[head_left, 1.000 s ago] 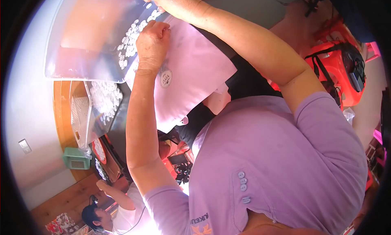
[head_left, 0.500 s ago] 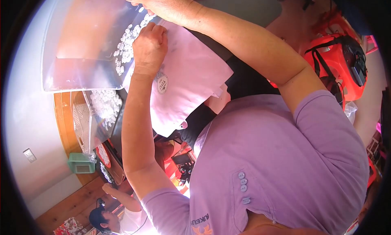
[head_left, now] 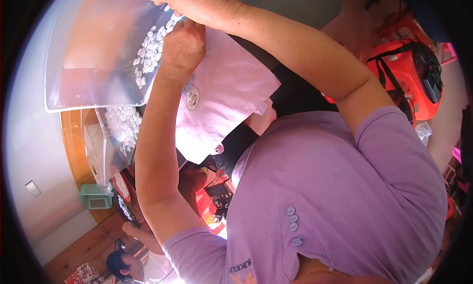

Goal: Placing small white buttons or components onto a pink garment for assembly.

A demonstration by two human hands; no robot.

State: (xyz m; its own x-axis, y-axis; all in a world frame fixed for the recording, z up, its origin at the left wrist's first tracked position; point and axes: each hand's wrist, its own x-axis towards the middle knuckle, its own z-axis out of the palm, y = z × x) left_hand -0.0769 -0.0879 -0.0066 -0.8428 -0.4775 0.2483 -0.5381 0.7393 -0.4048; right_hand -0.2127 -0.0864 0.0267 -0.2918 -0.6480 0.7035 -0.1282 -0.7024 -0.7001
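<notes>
Whitish clear pieces (head_left: 150, 50) are bunched toward the see-through tray's (head_left: 91, 84) right side, so decent room's left out to its left edge. Left-hand (head_left: 183, 47) fingers are curled in beside them, right hand (head_left: 197, 3) is jammed near the view's top with fingers bent; whether anything's gripped can't be told.

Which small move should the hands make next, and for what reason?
Perhaps the left hand, if free, should shift slightly toward the small whitish oval pieces: they lie loose beside it. Its fingertips are hidden near the right hand, so I cannot tell whether it holds one.
</notes>
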